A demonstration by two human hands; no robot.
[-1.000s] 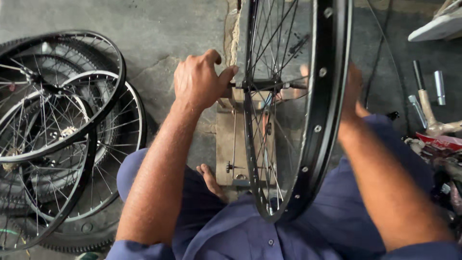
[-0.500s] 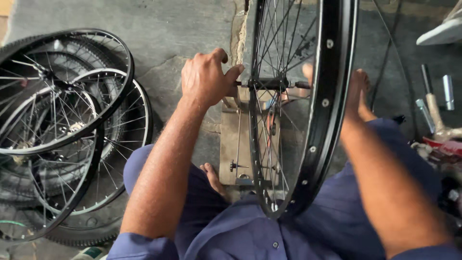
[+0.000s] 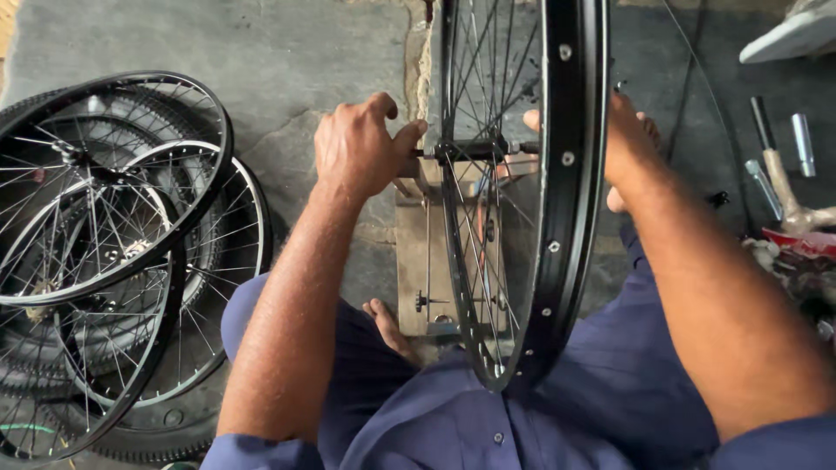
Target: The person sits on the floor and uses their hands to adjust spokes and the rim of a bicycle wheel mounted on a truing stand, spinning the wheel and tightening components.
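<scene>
From the head camera, a black bicycle wheel [image 3: 570, 218] stands upright on edge in the middle of the scene, its rim running from the far edge down to the person's lap, spokes fanning out from the hub axle [image 3: 475, 150]. The left hand [image 3: 357, 148] is curled shut around the left end of the axle. The right hand [image 3: 623, 148] reaches to the axle's right end from behind the rim; only a fingertip shows through the spokes, so I cannot tell whether it grips. Under the hub sits a flat metal stand [image 3: 427, 261] on the stone floor [image 3: 287, 52].

The wheel looks light and rigid at rim and axle, while the thin spokes seem easy to bend, so axle ends or rim are the safer holds.

To the left lies a stack of spoked wheels [image 3: 96, 261]. To the far right lie metal tools [image 3: 775, 157].
</scene>
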